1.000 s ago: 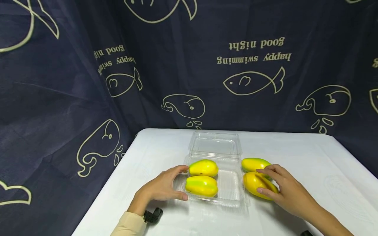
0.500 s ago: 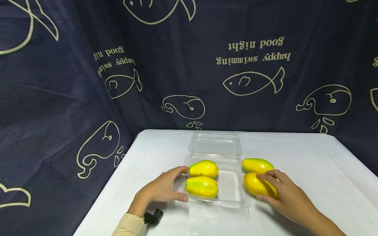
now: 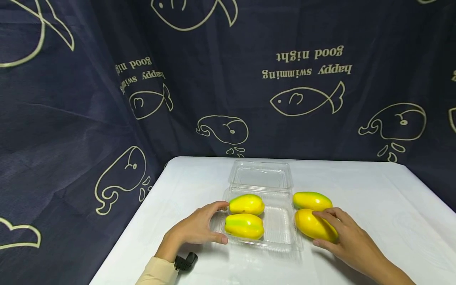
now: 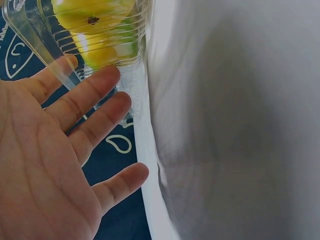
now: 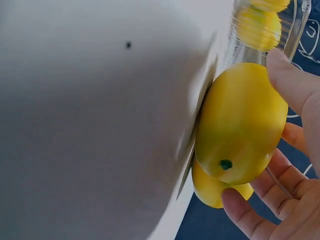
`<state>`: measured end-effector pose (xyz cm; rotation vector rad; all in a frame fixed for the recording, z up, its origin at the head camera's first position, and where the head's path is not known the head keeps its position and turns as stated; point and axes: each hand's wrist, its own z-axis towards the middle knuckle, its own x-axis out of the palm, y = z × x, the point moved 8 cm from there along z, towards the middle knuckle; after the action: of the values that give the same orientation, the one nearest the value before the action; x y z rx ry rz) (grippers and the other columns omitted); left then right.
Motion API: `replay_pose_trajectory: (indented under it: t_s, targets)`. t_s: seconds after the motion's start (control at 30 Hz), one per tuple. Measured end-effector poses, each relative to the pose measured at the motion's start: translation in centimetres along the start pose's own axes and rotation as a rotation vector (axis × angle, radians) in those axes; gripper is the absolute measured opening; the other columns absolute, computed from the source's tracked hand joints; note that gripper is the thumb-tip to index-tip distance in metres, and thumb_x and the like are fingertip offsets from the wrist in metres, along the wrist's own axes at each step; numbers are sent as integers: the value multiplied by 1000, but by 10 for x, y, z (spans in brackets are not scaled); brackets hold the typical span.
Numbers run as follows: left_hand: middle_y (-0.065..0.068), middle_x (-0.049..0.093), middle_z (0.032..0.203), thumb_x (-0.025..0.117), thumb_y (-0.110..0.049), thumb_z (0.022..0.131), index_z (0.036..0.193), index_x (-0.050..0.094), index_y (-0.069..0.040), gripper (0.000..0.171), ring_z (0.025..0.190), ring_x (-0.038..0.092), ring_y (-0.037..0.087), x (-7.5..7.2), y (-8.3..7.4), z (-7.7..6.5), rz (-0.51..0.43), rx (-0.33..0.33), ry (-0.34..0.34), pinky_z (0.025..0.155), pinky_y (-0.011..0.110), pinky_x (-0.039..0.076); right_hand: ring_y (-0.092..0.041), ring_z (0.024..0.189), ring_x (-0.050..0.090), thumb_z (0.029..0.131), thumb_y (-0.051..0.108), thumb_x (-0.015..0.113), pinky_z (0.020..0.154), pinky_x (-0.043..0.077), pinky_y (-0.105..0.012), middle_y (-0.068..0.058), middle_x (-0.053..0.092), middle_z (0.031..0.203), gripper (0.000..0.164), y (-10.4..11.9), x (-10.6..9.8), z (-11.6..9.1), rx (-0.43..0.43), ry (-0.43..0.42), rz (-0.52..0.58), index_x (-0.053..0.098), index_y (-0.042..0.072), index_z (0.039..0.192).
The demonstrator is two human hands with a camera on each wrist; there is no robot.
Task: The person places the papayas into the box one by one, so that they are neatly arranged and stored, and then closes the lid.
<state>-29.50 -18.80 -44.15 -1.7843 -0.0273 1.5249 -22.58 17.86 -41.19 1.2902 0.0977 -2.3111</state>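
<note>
Two yellow-green papayas, a far one (image 3: 247,204) and a near one (image 3: 244,226), lie in the left half of a clear plastic clamshell box (image 3: 278,223). At the box's left side, my left hand (image 3: 196,225) is held with fingers and thumb spread, its fingertips right at the wall. The left wrist view shows its palm (image 4: 35,165) holding nothing. My right hand (image 3: 350,241) curves its fingers and thumb round a yellow papaya (image 3: 313,225) just right of the box. A greener papaya (image 3: 312,201) lies directly behind that one.
The box's lid (image 3: 261,175) lies folded back, away from me. A white cloth covers the table (image 3: 384,202). Dark blue fabric (image 3: 306,134) printed with fish and whales hangs behind and to the left.
My right hand has drawn back off the rear papaya and settled round the near one. My left hand and the fruit in the box stay where they were.
</note>
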Motion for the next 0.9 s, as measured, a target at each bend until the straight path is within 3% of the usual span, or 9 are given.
replay_pose_trajectory:
  t_s: [0.17, 0.27, 0.37, 0.47, 0.63, 0.9]
  targets:
    - [-16, 43, 154, 81, -68, 67, 152, 36, -38, 101, 144, 40, 15, 0, 0, 1, 5, -4, 2, 118, 53, 36, -9, 96, 54, 60, 43, 94, 71, 57, -37, 8, 55, 117, 75, -1, 0, -1, -29, -23, 4, 65, 24, 127]
    - [-15, 43, 153, 82, -68, 67, 152, 36, -37, 102, 144, 41, 15, 0, -1, 0, 4, -1, 2, 118, 52, 36, -7, 97, 52, 57, 38, 96, 79, 53, -22, 8, 55, 116, 77, -1, 0, -1, -48, -42, 19, 66, 22, 127]
    - [-16, 43, 153, 82, -68, 66, 152, 36, -37, 101, 144, 41, 14, 0, -1, 0, -1, -4, 2, 118, 52, 36, -5, 99, 51, 56, 33, 96, 89, 40, -5, 8, 56, 115, 78, -2, -1, -1, -63, -57, 55, 66, 20, 127]
    - [-15, 44, 153, 82, -68, 67, 152, 36, -37, 102, 143, 42, 15, 0, -1, 0, 2, 1, 3, 117, 52, 36, -4, 100, 51, 55, 30, 97, 95, 29, 3, 7, 57, 114, 80, -4, 0, -1, -63, -57, 99, 66, 18, 127]
    - [-13, 44, 153, 81, -68, 68, 153, 34, -35, 103, 142, 43, 17, 0, -1, 1, 10, 18, 1, 116, 53, 37, -4, 95, 53, 55, 29, 97, 87, 33, 3, 6, 59, 113, 80, -8, 3, -1, -31, -38, 139, 66, 17, 128]
    - [-14, 43, 154, 81, -69, 67, 153, 34, -36, 103, 144, 42, 17, 1, 1, 1, 21, 8, 0, 117, 55, 35, 0, 88, 49, 57, 25, 96, 68, 42, -10, 5, 59, 112, 79, -11, 6, -2, -16, -24, 189, 65, 17, 129]
